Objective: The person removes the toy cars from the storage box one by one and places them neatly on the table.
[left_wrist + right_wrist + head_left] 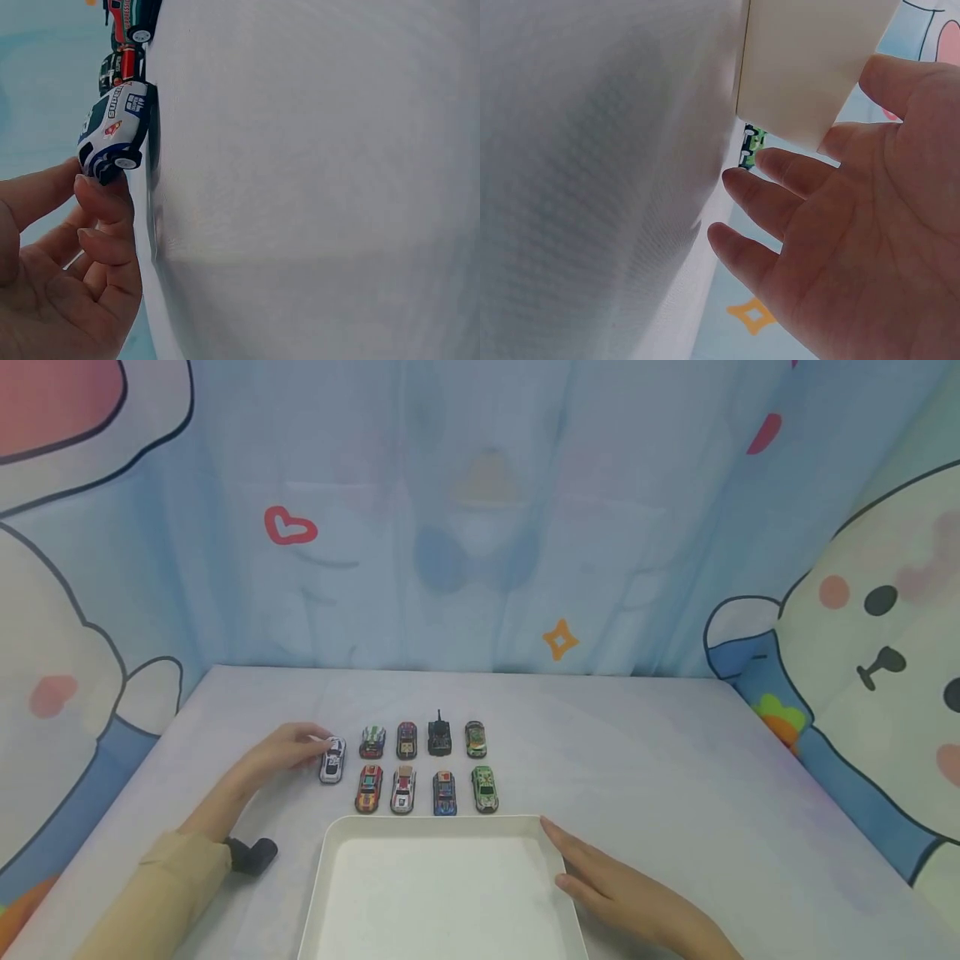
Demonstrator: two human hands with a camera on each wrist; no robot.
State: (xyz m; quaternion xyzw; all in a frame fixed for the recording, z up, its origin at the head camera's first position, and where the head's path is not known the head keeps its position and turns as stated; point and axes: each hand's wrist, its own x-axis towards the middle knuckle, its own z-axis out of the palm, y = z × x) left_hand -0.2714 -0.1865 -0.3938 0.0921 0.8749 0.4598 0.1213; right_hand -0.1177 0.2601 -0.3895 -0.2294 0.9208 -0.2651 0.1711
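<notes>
At the left end of two rows of toy cars, my left hand (288, 750) pinches a white toy car (332, 761) between thumb and fingertips. The left wrist view shows this white toy car (116, 127) with dark windows, lettering and blue trim, its end held by the fingers (105, 202). My right hand (622, 893) lies along the right rim of a white tray (442, 820), fingers extended near its far corner. In the right wrist view the thumb and index finger are at the edge of the tray (802, 75), and the other fingers are spread.
Right of the white car stand a red and orange toy car (368, 789), a green toy car (485, 789), a black toy vehicle (439, 737) with a thin upright piece, and several others. A patterned curtain (480, 593) hangs behind the table (637, 735).
</notes>
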